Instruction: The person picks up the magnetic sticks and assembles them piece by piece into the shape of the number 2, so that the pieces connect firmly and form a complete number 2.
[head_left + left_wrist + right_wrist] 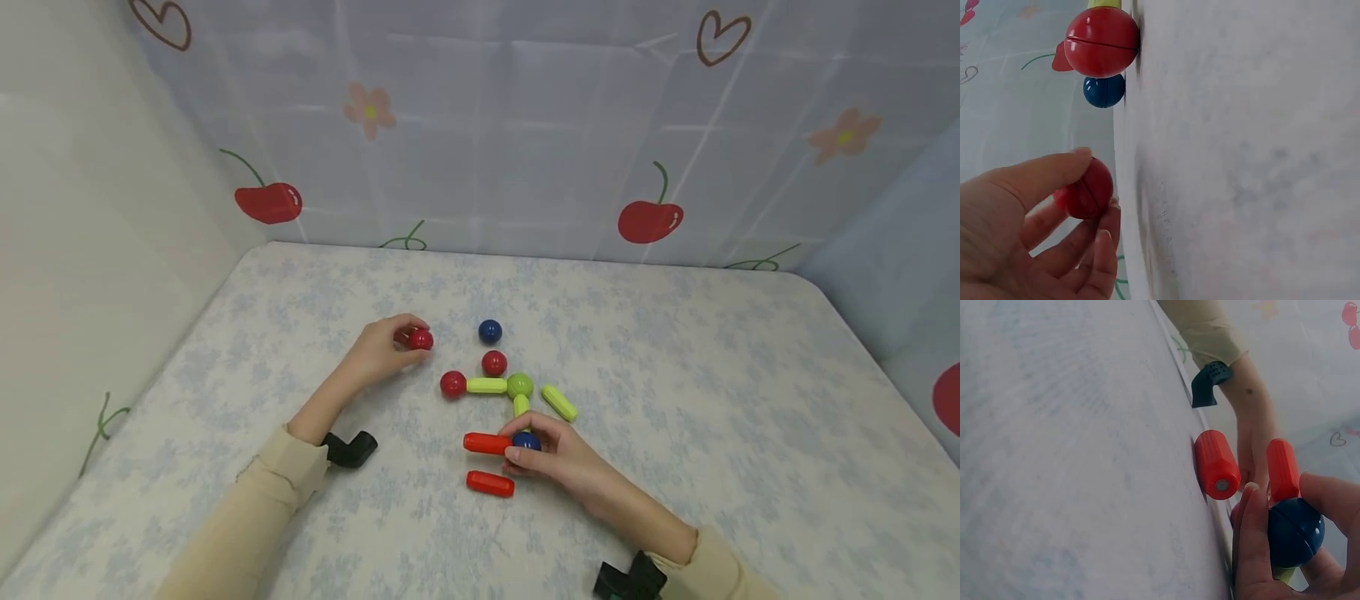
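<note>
A person's left hand pinches a red ball left of a loose navy ball, while the right hand grips a second navy ball touching a red rod, probably best held steady to keep both aligned.

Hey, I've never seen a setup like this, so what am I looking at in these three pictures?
No machine here, just a person working bare-handed. The wide picture comes from a camera on the head; the other two come from one on each wrist, probably those black devices, and appear turned sideways. On the blue-patterned tabletop, a lime-green rod reaches from a lime-green ball to a red ball. Nearby lie a loose blue ball, another red ball, a separate lime-green rod and a single red rod. The left hand pinches a third red ball. The right hand holds a second blue ball, with another red rod against it.
</note>
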Tool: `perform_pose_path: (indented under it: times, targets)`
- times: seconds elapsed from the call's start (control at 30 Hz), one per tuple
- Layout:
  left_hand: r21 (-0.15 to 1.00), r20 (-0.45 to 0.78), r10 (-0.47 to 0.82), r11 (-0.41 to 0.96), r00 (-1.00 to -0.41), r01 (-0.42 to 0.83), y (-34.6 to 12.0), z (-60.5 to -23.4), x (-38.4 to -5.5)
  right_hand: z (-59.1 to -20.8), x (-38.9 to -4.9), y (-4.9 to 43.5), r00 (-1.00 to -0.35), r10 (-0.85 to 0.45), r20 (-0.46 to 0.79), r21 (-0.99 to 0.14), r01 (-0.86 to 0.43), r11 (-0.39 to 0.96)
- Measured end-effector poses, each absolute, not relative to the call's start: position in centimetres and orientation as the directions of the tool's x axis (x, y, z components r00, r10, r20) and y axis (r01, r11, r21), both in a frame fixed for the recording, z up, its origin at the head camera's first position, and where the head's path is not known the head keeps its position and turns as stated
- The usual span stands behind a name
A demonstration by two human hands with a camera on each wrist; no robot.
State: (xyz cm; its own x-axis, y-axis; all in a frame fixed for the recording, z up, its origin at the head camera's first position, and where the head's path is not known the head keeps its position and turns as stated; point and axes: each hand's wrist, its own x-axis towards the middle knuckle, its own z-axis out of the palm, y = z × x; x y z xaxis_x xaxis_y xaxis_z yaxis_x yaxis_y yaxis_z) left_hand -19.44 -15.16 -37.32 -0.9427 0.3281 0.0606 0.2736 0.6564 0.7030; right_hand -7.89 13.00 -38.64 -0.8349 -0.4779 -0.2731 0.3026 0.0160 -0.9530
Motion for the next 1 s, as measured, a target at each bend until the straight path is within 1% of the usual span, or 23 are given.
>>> perform_pose_path:
  times: [0.17, 0.23, 0.37, 0.47, 0.57, 0.7, 0.83, 1.0]
  targets:
    - [0.765, 0.091, 0.333, 0.580, -0.939, 0.280, -15.7, -36.6, -17.7, -38.7, -8.0, 13.0, -0.833, -0.486, -0.264, -0.956, 0.293, 0.016]
    - [0.800, 0.083, 0.339, 0.538, -0.937, 0.266, -15.8, -36.4, -16.8, -38.7, -8.1, 13.0, -0.833, -0.487, -0.263, -0.956, 0.293, 0.015]
    - [0.886, 0.048, 0.378, 0.411, -0.925, 0.214, -15.7, -36.0, -15.0, -38.8, -8.1, 13.0, -0.834, -0.484, -0.266, -0.955, 0.296, 0.015]
    - [0.941, 0.013, 0.438, 0.300, -0.899, 0.160, -15.5, -36.0, -13.8, -38.8, -8.1, 13.0, -0.834, -0.486, -0.261, -0.956, 0.292, 0.012]
    - [0.967, -0.028, 0.500, 0.233, -0.866, 0.103, -15.1, -36.2, -12.9, -38.9, -8.0, 13.0, -0.836, -0.485, -0.257, -0.958, 0.288, 0.012]
    - [0.976, -0.067, 0.554, 0.209, -0.830, 0.061, -14.7, -36.6, -12.2, -38.8, -8.0, 13.0, -0.839, -0.482, -0.252, -0.959, 0.282, 0.011]
    - [0.969, -0.096, 0.595, 0.238, -0.798, 0.061, -14.6, -36.8, -12.0, -38.6, -8.0, 12.8, -0.838, -0.480, -0.258, -0.957, 0.289, 0.010]
    - [0.962, -0.122, 0.668, 0.262, -0.734, 0.079, -14.5, -37.2, -11.9, -38.6, -8.0, 12.8, -0.837, -0.482, -0.259, -0.957, 0.289, 0.013]
